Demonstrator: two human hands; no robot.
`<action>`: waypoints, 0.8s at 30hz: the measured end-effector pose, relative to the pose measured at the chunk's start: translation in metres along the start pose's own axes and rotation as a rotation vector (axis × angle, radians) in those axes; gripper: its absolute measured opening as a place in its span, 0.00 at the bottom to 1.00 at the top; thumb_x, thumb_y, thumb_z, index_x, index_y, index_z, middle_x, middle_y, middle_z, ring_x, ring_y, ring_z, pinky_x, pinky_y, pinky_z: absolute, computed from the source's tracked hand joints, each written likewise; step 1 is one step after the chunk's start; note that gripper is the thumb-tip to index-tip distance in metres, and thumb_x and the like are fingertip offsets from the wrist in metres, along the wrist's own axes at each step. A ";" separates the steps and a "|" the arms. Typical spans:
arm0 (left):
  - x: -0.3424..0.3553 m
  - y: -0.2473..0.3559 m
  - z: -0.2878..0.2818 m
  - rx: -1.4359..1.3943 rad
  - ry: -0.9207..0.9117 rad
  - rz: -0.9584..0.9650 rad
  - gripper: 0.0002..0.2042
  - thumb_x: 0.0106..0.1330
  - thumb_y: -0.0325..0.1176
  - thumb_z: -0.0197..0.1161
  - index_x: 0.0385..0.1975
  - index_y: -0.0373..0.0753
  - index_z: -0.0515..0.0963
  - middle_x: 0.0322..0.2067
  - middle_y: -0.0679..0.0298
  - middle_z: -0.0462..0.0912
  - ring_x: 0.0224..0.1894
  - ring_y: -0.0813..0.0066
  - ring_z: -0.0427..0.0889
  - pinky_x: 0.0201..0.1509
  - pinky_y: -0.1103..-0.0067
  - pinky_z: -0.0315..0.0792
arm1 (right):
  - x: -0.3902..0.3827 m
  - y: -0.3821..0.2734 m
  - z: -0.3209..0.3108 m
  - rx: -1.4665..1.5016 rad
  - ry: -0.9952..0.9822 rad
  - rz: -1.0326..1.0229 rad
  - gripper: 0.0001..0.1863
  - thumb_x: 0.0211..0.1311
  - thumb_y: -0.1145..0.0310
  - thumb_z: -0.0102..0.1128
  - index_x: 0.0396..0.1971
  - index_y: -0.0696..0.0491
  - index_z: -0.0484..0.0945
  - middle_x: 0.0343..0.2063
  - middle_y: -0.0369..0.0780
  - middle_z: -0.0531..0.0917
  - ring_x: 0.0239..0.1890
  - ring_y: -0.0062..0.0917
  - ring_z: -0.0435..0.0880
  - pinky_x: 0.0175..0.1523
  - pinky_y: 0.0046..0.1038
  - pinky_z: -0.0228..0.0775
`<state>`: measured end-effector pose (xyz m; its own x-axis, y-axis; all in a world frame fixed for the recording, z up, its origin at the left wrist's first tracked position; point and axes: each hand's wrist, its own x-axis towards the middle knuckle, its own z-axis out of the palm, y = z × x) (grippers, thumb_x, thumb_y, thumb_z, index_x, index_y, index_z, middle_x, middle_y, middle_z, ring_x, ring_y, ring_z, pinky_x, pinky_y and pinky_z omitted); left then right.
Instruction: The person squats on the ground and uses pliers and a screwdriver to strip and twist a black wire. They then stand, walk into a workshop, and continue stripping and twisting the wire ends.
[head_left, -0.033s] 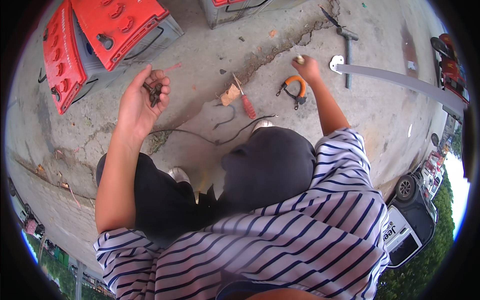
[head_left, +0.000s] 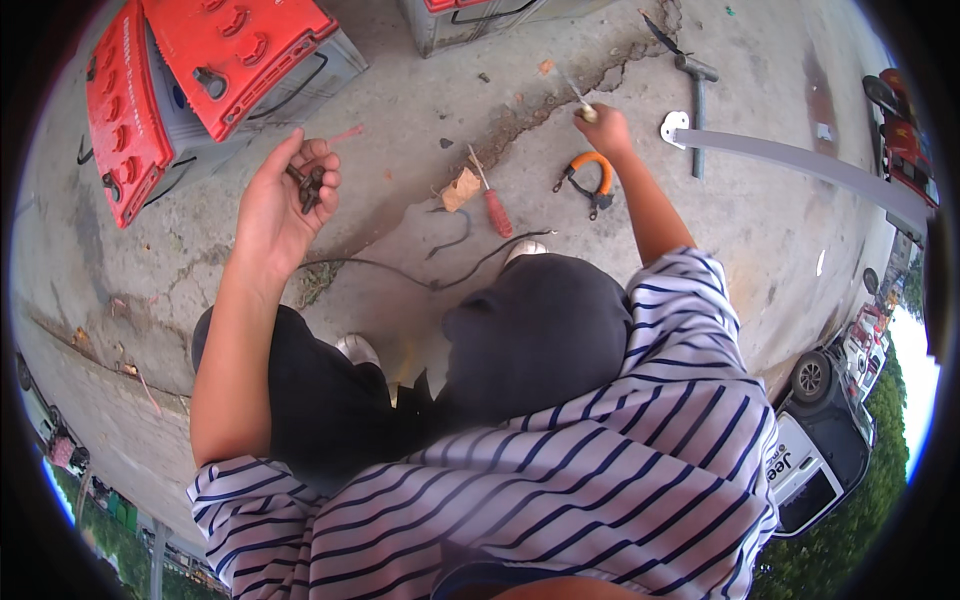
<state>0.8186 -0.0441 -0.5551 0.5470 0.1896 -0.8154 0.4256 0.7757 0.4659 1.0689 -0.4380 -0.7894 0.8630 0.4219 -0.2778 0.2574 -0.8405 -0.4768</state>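
dark metal pieces (head_left: 311, 186) within curled left hand (head_left: 280, 195) | slim-shafted tool (head_left: 588, 114) gripped by right hand (head_left: 608, 135)

The right hand (head_left: 606, 130) hides most of the thin tool (head_left: 588, 114) in its fist — the shaft is blurred. Small dark pieces (head_left: 311, 188) in the left hand (head_left: 285, 195) overlap too closely to count. The upper edge cuts off the farthest red-topped battery (head_left: 470, 30).
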 end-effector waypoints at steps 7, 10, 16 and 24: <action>-0.005 -0.001 -0.002 -0.010 0.009 0.011 0.14 0.68 0.43 0.54 0.34 0.37 0.74 0.29 0.64 0.77 0.29 0.79 0.75 0.30 0.85 0.73 | 0.037 -0.032 0.039 -0.041 -0.020 0.040 0.16 0.43 0.64 0.66 0.34 0.54 0.81 0.33 0.50 0.82 0.40 0.45 0.80 0.45 0.41 0.72; -0.006 -0.001 -0.003 -0.018 0.010 0.015 0.14 0.68 0.43 0.54 0.34 0.37 0.74 0.30 0.64 0.77 0.29 0.79 0.75 0.30 0.85 0.73 | 0.035 -0.027 0.041 -0.031 0.008 0.032 0.16 0.42 0.65 0.66 0.34 0.55 0.81 0.33 0.50 0.82 0.39 0.46 0.80 0.45 0.41 0.72; -0.006 -0.003 0.002 0.002 0.016 0.020 0.14 0.68 0.43 0.55 0.35 0.37 0.74 0.30 0.64 0.77 0.29 0.79 0.75 0.31 0.85 0.73 | 0.032 -0.023 0.046 -0.061 0.033 -0.024 0.18 0.41 0.63 0.68 0.34 0.56 0.80 0.35 0.50 0.81 0.42 0.45 0.79 0.48 0.40 0.71; -0.003 -0.006 0.003 0.015 0.037 -0.005 0.14 0.67 0.44 0.55 0.35 0.38 0.73 0.30 0.64 0.76 0.30 0.79 0.75 0.30 0.85 0.73 | 0.031 -0.022 0.059 0.001 0.067 0.067 0.23 0.43 0.59 0.68 0.39 0.56 0.80 0.36 0.51 0.81 0.42 0.45 0.79 0.48 0.39 0.72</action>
<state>0.8165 -0.0516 -0.5543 0.5179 0.2086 -0.8296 0.4389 0.7676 0.4670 1.0649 -0.3864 -0.8366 0.9053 0.3412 -0.2530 0.1976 -0.8655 -0.4603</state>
